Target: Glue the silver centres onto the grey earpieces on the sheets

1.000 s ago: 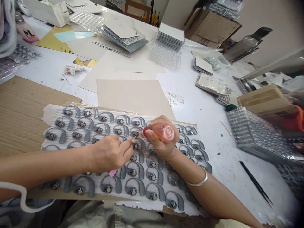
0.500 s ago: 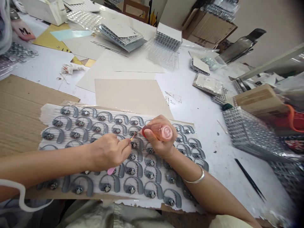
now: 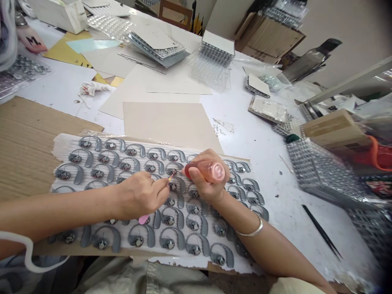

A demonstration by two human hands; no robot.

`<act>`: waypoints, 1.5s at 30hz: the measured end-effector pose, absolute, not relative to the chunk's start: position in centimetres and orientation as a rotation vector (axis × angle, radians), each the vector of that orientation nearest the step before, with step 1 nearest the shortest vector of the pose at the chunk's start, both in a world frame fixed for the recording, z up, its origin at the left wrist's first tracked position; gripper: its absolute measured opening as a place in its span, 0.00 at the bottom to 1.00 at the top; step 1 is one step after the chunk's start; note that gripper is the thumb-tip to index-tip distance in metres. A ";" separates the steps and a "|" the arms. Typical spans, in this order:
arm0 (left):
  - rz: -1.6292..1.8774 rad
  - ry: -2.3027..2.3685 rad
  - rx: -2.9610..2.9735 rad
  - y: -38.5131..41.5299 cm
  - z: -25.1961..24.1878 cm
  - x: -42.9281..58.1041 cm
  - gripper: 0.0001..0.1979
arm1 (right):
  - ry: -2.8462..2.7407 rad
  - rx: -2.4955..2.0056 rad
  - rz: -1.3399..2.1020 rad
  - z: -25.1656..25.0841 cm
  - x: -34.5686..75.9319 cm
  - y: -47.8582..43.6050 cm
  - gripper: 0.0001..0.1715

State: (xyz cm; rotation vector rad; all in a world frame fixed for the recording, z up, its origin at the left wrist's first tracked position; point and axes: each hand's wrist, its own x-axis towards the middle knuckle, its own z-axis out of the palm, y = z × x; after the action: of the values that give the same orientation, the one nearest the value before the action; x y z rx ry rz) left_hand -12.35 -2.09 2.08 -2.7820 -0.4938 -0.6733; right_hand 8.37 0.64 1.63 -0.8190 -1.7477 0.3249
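Note:
Rows of grey hook-shaped parts (image 3: pixel 141 236), each with a small round metallic piece and thin wires, lie on a ribbed white sheet (image 3: pixel 61 146). My left hand (image 3: pixel 142 196) is closed on a thin tool (image 3: pixel 143 219) with a pink end; its yellowish tip is at a part in the upper middle of the rows. My right hand (image 3: pixel 208 179) is wrapped round a translucent pinkish-red bottle (image 3: pixel 203 169), whose narrow nozzle points left at the same part, close to the tool's tip. Whether nozzle and part touch is too small to tell.
Cardboard (image 3: pixel 33 126) lies at the left, a beige sheet (image 3: pixel 165 118) beyond the rows. Black tweezers (image 3: pixel 321 232) rest at the right, near stacked clear trays (image 3: pixel 321 167). An orange-handled object (image 3: pixel 378 153) and a carton (image 3: pixel 327 124) stand farther right. A bottle marked M. (image 3: pixel 32 38) is at back left.
The bottle in my right hand has shifted very slightly to the right, its nozzle a little farther from the tool's tip. My left hand looks almost unmoved.

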 end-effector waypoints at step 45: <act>-0.910 -1.018 -3.314 0.0 2.2 -13.6 0.08 | -1.791 -0.730 0.324 1.3 8.3 0.5 0.07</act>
State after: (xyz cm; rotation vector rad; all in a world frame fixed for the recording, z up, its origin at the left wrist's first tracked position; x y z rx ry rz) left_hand -13.57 -0.01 2.24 -3.3145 -1.0176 -0.9100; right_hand 8.32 0.49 1.35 -0.7299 -1.7911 0.3245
